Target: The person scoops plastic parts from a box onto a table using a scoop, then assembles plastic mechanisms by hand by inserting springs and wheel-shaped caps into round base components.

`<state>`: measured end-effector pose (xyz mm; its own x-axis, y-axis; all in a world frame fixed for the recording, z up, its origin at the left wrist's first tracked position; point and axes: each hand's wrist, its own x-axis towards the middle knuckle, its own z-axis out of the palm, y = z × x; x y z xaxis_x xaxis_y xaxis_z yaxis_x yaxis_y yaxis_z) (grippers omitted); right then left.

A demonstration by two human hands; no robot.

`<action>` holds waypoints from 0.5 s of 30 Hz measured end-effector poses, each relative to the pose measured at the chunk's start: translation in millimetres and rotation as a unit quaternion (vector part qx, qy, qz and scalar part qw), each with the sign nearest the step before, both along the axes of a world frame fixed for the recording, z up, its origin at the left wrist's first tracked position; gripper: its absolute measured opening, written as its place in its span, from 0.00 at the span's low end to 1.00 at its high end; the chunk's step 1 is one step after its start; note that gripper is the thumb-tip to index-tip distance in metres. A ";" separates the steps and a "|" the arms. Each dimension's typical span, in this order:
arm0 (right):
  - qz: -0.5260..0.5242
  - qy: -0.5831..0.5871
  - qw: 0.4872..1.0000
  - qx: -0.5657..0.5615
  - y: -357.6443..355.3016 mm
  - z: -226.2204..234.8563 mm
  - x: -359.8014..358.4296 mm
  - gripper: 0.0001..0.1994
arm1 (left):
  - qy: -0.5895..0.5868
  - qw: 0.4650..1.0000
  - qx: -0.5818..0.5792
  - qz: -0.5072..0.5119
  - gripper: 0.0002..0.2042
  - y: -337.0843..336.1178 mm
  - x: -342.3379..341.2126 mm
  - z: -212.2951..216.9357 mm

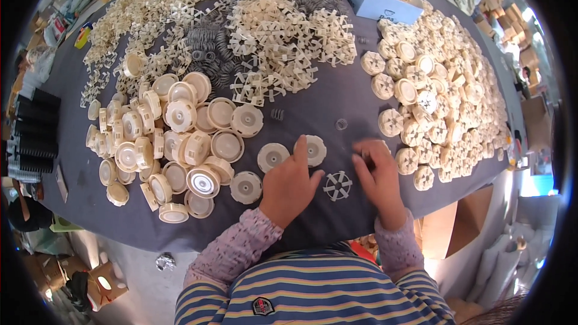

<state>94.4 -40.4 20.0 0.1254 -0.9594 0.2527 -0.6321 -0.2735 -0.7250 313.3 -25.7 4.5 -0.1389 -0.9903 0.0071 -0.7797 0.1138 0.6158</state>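
Observation:
My left hand [289, 182] has its index finger stretched out onto a cream round cap [315, 151], with the thumb held apart. Left of that finger lies another round cap [273, 157], and a third cap [246, 188] rests nearer the pile. Between my hands is a white spoked, star-shaped piece [338, 186], flat on the cloth. My right hand [380, 174] hovers to its right, fingers bent and slightly blurred, thumb apart from the index finger; nothing shows between them. Beyond it lies a small coil spring [341, 124]. Another spring [277, 114] sits farther left.
Cream caps [180, 114] are heaped at left. Spoked pieces [271, 42] and loose springs [211, 48] pile up at the back. Caps with spoked pieces fitted [445, 102] cover the right side. A blue box [385, 7] stands at back right; a cardboard box [457, 222] is below the table edge.

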 end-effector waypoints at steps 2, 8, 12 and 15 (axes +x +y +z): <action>-0.031 -0.007 0.999 -0.006 -34.1 -5.5 4.9 0.11 | -0.018 1.000 0.002 -0.009 0.37 0.4 -8.2 -3.7; 0.033 -0.001 0.999 0.026 -49.7 -10.9 7.3 0.14 | 0.044 0.998 -0.012 -0.044 0.39 34.2 5.2 -15.0; 0.193 -0.001 0.978 0.075 -17.1 4.9 15.8 0.14 | 0.126 0.992 0.007 -0.023 0.39 35.1 10.9 -14.1; 0.200 0.066 0.976 0.050 -10.6 0.4 14.7 0.15 | 0.134 0.988 0.066 -0.043 0.38 27.3 11.8 -11.6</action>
<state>109.1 -51.0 20.3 0.5201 -0.8462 0.1159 -0.5795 -0.4493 -0.6799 325.1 1.6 -7.0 -0.2334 -0.9696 -0.0740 -0.5779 0.0771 0.8125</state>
